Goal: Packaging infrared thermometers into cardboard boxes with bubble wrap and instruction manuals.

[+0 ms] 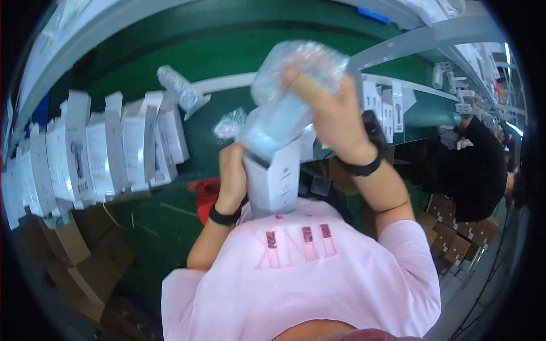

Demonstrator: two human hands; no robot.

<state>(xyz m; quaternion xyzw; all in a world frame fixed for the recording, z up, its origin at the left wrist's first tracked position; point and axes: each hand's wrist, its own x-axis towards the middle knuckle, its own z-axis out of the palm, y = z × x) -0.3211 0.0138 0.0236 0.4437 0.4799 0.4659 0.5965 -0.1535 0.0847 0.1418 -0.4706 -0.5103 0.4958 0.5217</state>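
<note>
In front of my chest stands a tall white carton, its top open. My left hand is closed on its left side. Above the carton, my right hand grips a pale blue item in clear plastic wrap; its lower end is at the carton's mouth. Blur and the wrap hide what kind of item it is. A bandage-like tan band circles one right finger. On the green bench beyond my left hand lie a small clear plastic packet and a longer wrapped piece.
At left, a row of open white cartons lines the bench. More white boxes stand right of a grey metal post. Brown cardboard boxes sit below at left, others at right, near a person in dark clothes. Something red is beside my left forearm.
</note>
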